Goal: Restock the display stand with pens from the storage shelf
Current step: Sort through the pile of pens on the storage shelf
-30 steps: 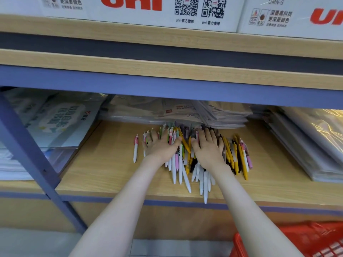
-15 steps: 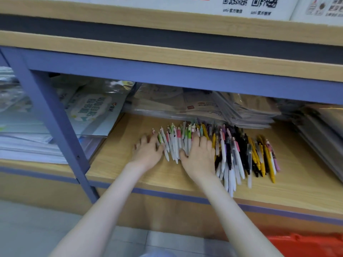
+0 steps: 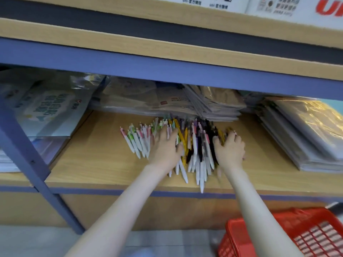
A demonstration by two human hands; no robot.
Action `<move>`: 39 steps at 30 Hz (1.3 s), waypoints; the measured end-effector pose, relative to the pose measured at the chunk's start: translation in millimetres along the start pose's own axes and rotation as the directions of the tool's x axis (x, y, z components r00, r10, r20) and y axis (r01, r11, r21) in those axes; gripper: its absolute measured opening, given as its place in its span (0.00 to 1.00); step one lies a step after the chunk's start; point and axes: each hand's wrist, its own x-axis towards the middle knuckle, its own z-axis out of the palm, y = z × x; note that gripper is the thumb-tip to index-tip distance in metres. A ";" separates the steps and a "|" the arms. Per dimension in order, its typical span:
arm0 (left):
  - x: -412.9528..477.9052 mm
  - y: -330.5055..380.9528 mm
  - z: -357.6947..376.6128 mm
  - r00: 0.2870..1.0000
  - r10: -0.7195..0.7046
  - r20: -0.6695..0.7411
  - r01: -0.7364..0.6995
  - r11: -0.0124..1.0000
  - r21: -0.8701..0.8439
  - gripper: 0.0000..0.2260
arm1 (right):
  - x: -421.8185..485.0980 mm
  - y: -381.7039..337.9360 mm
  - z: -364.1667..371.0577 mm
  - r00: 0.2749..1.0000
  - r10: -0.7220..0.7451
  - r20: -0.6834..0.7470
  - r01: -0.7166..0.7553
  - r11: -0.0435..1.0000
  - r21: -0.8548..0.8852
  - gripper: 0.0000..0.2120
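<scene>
The step in hand appears to be gathering stock at the source: both hands are down on a loose heap of pens that lies on the wooden board of the storage shelf, near its middle and just in front of a row of plastic-wrapped packets stacked along the back. The left hand lies palm-down across the left-centre of the heap with its fingers stretched out nearly flat, pressing on the pens rather than closing round any. The right hand sits on the right edge of the heap with its fingers somewhat bent over the dark and yellow pens there; it is blurred, and I cannot tell whether it has pinched any pen or merely rests on them. Between the 2 hands the pens lie roughly parallel, tips toward the shelf's front edge, and 1 white pen reaches almost to that edge. A fan of white pens lies uncovered to the left of the left hand. No pen looks lifted, so the restocking is at an early stage, and the display stand is not in view. The next move probably calls for drawing the 2 hands together to bunch the pens into a bundle, then closing the fingers round it without letting the front ones roll off the board. A red basket stands on the floor at lower right, below the shelf, and could take the bundle.
</scene>
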 end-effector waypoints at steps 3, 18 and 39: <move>12.4 22.3 14.5 0.997 -0.006 0.071 0.000 0.996 0.085 0.28 | 29.9 36.5 -20.4 0.923 0.334 0.191 -0.331 0.942 -0.050 0.39; 37.9 39.4 42.0 0.984 -0.092 0.149 0.036 0.940 0.339 0.38 | 65.0 42.4 -21.9 0.766 0.270 0.583 -0.460 0.864 0.203 0.24; 20.9 -27.8 -12.7 0.989 -0.148 0.015 0.146 0.985 0.095 0.29 | 36.9 -60.4 6.1 0.857 -0.089 0.507 -0.035 0.973 0.229 0.13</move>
